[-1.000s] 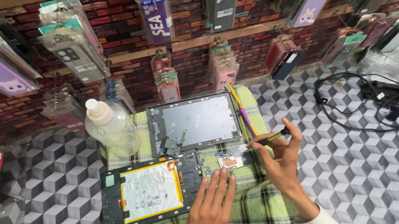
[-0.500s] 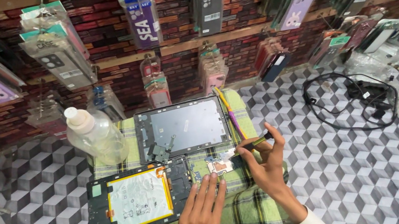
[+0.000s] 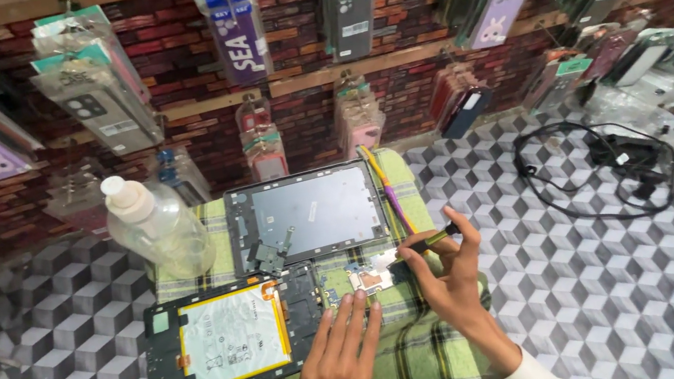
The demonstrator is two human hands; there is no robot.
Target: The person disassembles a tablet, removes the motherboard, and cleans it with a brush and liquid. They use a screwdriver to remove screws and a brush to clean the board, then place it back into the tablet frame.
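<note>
The opened black tablet body with its yellow-edged white battery (image 3: 230,337) lies on a green checked cloth (image 3: 420,375). At its three o'clock edge, the left hand (image 3: 338,370) presses spread fingers down, while the right hand (image 3: 450,275) pinches a thin dark tool (image 3: 428,241). At twelve o'clock rests a grey back cover (image 3: 309,214); at ten, a clear plastic bottle (image 3: 158,227).

Bright, even overhead light, soft shadows, glare on plastic packets, wide-angle bending and blur toward the edges.
</note>
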